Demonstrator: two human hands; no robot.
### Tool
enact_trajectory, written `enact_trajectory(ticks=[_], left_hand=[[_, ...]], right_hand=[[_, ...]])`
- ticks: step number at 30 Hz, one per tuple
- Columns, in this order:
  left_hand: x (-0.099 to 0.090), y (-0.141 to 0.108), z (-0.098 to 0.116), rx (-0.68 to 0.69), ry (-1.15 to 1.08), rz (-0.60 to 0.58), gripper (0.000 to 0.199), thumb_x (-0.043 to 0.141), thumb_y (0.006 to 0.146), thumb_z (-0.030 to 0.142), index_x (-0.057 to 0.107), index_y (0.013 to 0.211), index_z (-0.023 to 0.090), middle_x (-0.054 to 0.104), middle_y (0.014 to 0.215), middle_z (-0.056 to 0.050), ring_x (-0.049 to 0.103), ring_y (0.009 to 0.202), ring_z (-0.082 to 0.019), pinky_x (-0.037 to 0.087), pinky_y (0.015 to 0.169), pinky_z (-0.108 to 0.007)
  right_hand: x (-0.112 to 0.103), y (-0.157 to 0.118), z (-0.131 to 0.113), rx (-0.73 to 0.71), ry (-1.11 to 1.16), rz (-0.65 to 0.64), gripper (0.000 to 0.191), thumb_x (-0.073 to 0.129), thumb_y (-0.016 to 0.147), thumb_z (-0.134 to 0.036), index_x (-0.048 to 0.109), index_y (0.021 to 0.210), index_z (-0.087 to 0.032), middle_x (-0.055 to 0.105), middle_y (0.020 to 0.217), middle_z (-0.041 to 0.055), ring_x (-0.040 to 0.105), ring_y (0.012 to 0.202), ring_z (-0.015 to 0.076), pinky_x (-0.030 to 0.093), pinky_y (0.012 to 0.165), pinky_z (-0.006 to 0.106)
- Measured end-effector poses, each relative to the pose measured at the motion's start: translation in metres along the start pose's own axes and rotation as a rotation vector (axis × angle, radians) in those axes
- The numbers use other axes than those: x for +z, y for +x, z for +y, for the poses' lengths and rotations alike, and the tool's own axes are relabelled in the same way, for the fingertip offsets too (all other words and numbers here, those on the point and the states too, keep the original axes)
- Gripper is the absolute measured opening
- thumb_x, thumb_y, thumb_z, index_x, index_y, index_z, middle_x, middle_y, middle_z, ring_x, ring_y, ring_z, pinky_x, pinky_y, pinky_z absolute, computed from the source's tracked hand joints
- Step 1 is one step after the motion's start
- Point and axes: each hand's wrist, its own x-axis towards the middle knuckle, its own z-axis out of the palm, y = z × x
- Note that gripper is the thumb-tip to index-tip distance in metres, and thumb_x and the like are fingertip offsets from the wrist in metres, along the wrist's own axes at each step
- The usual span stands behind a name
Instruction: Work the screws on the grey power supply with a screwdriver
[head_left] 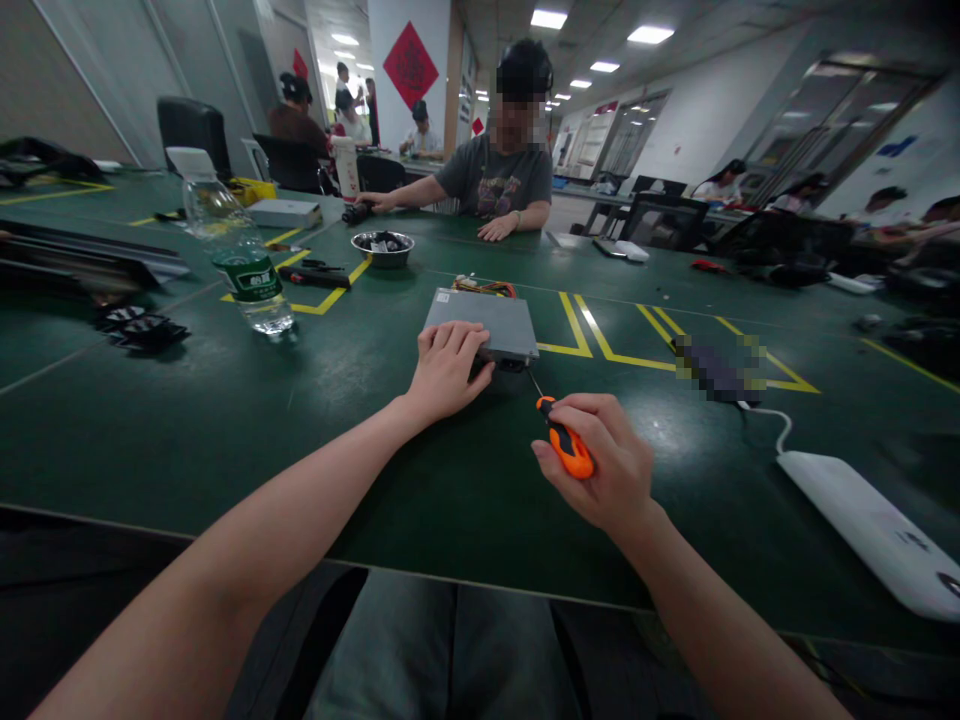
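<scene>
A flat grey metal power supply point(491, 318) lies on the green table, a bundle of coloured wires point(484, 287) at its far side. My left hand point(450, 368) grips its near left part, fingers over the top and thumb at the front edge. In my right hand point(600, 455) is an orange and black screwdriver point(564, 440), held by the handle. Its thin shaft points up and away to the near right corner of the power supply. Whether the tip touches a screw there is too small to tell.
To the left stand a water bottle point(251, 265) and a metal bowl point(382, 250) with dark small parts. A white power bank point(870, 530) lies at right, cabled to a blurred phone point(716, 370). Across the table sits a person point(495, 170), hands on the tabletop.
</scene>
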Motion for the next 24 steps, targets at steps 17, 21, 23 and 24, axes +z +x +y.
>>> enact_trajectory(ticks=[17,21,23,24], left_hand=[[-0.002,0.0,0.0,0.001,-0.007,-0.013,0.032,0.05,0.081,0.031,0.046,0.111,0.021,0.053,0.118,-0.007,0.042,0.111,-0.024,0.024,0.093,-0.041],[-0.002,0.0,0.001,-0.006,-0.025,-0.023,0.032,0.049,0.081,0.031,0.046,0.111,0.021,0.052,0.119,-0.007,0.041,0.112,-0.025,0.024,0.093,-0.042],[-0.002,0.0,0.001,-0.008,-0.028,-0.025,0.032,0.049,0.081,0.031,0.046,0.111,0.021,0.052,0.119,-0.007,0.041,0.112,-0.025,0.024,0.094,-0.042],[-0.003,0.0,0.001,-0.009,-0.028,-0.027,0.032,0.049,0.082,0.031,0.046,0.112,0.021,0.052,0.119,-0.007,0.041,0.113,-0.025,0.024,0.094,-0.042]], right_hand=[[-0.001,-0.002,-0.019,-0.258,-0.259,-0.035,0.025,0.054,0.076,-0.018,0.059,0.1,-0.015,0.055,0.102,0.0152,0.056,0.084,0.0213,0.047,0.068,0.031],[0.001,-0.004,-0.019,-0.257,-0.363,0.034,0.035,0.056,0.077,-0.013,0.057,0.11,-0.023,0.056,0.096,0.0082,0.055,0.074,0.0143,0.044,0.064,0.025],[0.002,-0.005,-0.017,-0.253,-0.4,0.074,0.027,0.06,0.077,-0.018,0.059,0.103,-0.025,0.055,0.088,0.0049,0.051,0.066,0.0115,0.041,0.058,0.023],[0.002,-0.005,-0.016,-0.242,-0.405,0.089,0.022,0.061,0.076,-0.021,0.059,0.098,-0.024,0.053,0.085,0.0041,0.049,0.064,0.0108,0.04,0.057,0.023]])
